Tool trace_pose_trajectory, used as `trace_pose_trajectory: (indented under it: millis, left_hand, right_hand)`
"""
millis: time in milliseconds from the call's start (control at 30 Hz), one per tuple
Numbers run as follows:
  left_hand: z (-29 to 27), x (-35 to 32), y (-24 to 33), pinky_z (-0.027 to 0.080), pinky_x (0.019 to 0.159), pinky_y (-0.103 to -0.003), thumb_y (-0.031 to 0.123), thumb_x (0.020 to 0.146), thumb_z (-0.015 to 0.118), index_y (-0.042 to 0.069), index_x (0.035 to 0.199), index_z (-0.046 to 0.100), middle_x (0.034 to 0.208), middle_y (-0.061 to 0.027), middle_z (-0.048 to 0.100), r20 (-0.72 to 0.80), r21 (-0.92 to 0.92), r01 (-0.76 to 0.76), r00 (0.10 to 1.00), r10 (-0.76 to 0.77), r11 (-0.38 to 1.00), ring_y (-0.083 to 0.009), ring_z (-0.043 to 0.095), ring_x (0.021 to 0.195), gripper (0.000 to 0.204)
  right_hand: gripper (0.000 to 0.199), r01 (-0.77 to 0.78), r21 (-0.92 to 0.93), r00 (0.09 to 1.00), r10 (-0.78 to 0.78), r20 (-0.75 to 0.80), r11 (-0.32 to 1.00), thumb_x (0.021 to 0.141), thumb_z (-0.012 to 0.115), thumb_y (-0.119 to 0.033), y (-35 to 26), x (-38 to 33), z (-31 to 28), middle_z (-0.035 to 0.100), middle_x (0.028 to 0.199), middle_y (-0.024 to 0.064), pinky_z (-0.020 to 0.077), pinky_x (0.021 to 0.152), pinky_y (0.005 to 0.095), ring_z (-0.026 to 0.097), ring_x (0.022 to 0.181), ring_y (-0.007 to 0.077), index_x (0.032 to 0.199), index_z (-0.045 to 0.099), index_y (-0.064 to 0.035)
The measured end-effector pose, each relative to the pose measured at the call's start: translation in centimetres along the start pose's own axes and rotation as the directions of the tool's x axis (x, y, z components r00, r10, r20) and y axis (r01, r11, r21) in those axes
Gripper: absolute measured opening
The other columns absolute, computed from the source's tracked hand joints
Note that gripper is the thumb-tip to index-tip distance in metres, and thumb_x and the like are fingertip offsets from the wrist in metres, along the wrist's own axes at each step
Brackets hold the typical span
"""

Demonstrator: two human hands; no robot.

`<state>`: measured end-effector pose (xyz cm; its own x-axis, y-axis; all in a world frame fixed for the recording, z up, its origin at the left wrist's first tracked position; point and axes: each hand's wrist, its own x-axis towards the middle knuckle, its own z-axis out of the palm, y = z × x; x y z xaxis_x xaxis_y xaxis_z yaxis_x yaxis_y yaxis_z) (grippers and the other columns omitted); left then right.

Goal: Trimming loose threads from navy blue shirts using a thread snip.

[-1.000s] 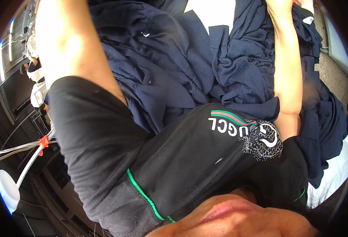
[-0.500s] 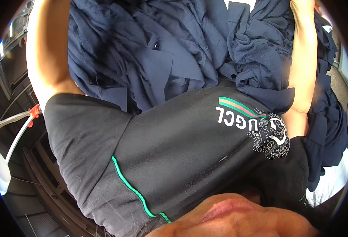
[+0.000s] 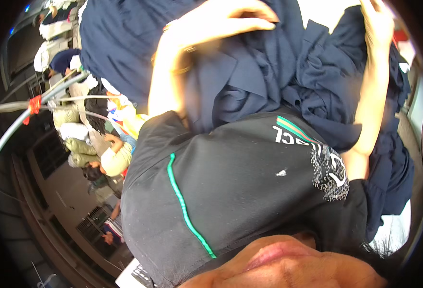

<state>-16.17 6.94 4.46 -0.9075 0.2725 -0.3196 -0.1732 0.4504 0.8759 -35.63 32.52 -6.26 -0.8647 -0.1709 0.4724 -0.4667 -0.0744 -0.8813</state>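
A large heap of dark navy cloth (image 3: 130,53) with collar-like flaps and gathered folds lies across my lap and in front of me. Over its upper middle reaches my left hand (image 3: 221,21), its fingers and thumb stretched to the right with a gap between them and nothing seen held. A bangle (image 3: 188,49) circles that wrist. My right hand (image 3: 380,21) is at the upper right, beside a bunched part of the navy cloth (image 3: 326,72). The top edge cuts off its fingertips, so its grip is hidden.
On the left, a pale pole (image 3: 17,129) with cables tied by an orange-red strip (image 3: 34,108) stands near. Beyond are other people at work, one in a yellow top (image 3: 115,161), among piled cloth bundles (image 3: 77,146). A bright white surface (image 3: 319,12) shows at the top.
My left arm has swung right, bringing its hand into view over the cloth. My torso has turned, uncovering people and bundles on the left. My right hand sits slightly further right.
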Motion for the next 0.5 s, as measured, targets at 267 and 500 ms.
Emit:
trace_pose_trajectory:
  millis: [267,500]
  left_hand:
    - [1.3,7.3,1.4,0.054,0.084,-0.044,0.019,0.095,0.062,-0.002,0.103,0.07,0.099,-0.023,0.072,-0.048,0.463,-0.362,0.901,0.431,0.809,-0.038,0.07,0.095,0.024]
    - [-2.1,5.5,1.2,0.053,0.079,-0.042,0.015,0.095,0.061,-0.001,0.095,0.069,0.087,-0.0197,0.07,-0.081,0.569,-0.108,0.979,0.186,0.815,-0.0371,0.068,0.087,0.019]
  right_hand:
    - [0.031,-0.183,-0.049,0.983,0.183,0.006,0.982,0.098,0.072,-0.012,0.2,-0.6,-2.1,0.072,0.107,0.0008,0.0337,0.06,0.0155,0.042,0.065,0.0006,0.128,0.072,-0.0027]
    - [0.029,-0.301,-0.009,0.948,0.3,0.107,0.954,0.095,0.073,-0.006,-2.2,-1.3,0.7,0.069,0.102,0.0022,0.0498,0.082,0.0227,0.063,0.09,0.0098,0.122,0.07,0.0038]
